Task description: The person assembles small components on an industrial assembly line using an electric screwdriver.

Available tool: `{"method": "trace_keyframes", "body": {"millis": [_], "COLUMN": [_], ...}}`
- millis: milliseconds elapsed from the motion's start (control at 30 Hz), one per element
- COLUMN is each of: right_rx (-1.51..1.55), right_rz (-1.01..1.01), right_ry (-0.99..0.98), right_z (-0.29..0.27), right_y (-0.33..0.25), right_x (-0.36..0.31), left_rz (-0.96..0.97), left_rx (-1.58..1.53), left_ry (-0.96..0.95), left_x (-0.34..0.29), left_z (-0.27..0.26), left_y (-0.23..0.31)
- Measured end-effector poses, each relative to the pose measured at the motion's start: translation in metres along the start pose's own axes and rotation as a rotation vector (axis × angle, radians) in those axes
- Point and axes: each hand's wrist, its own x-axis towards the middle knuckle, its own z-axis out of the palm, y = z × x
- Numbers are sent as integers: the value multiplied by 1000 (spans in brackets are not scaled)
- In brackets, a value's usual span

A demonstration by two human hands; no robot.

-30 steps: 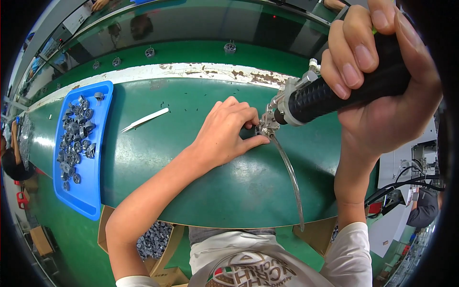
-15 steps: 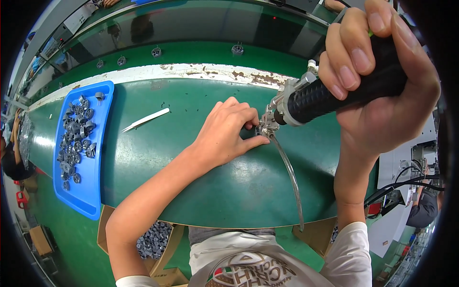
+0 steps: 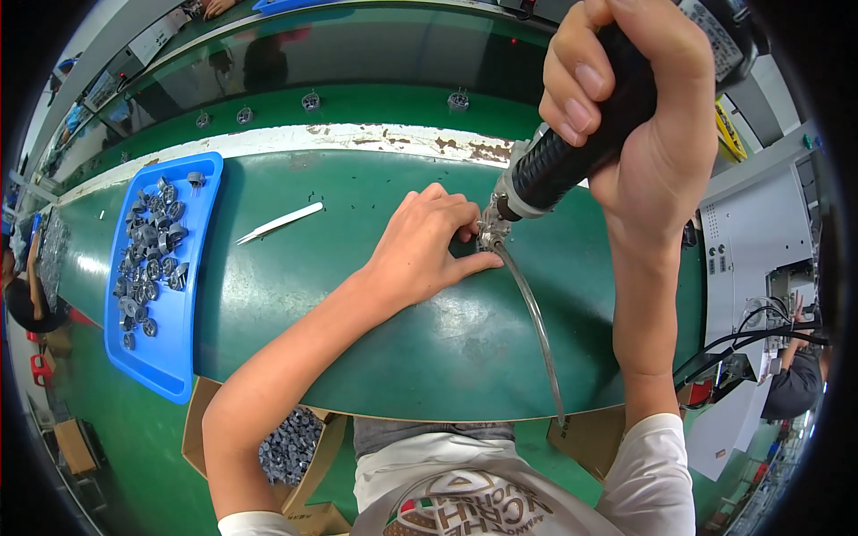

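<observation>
In my right hand [image 3: 666, 143] is a black power screwdriver [image 3: 547, 175], gripped round its body and tilted down to the left. Its metal nose [image 3: 494, 228] with a clear tube [image 3: 536, 326] comes down at the fingertips of my left hand [image 3: 416, 237]. That hand rests on the green bench, thumb and fingers curled round a small dark part [image 3: 460, 247], mostly hidden by the fingers and nose. White tweezers [image 3: 281, 222] lie left of it, close to several tiny black screws [image 3: 353, 207].
A blue tray [image 3: 161, 382] of grey round plastic parts [image 3: 147, 259] stands at the left. Beyond a worn white ledge [image 3: 357, 136], more round parts [image 3: 311, 100] sit on a green strip. Below the bench edge, a cardboard box [image 3: 326, 451] holds grey pieces. Black cables [image 3: 751, 338] hang at the right.
My right hand and the screwdriver have swung left and stand steeper, the nose still at my left fingertips. The left hand keeps its place. The whole view has shifted slightly.
</observation>
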Motion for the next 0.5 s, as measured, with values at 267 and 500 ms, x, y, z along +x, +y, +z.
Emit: {"method": "trace_keyframes", "body": {"millis": [267,500], "right_rx": [389,269], "right_rz": [-288,-215], "right_ry": [-383,-436], "right_z": [-83,-73], "right_y": [-21,-6], "right_x": [13,8], "left_rz": [10,-30], "left_rx": [98,144], "left_ry": [102,186], "left_x": [0,-2], "left_z": [5,9], "left_y": [2,0]}}
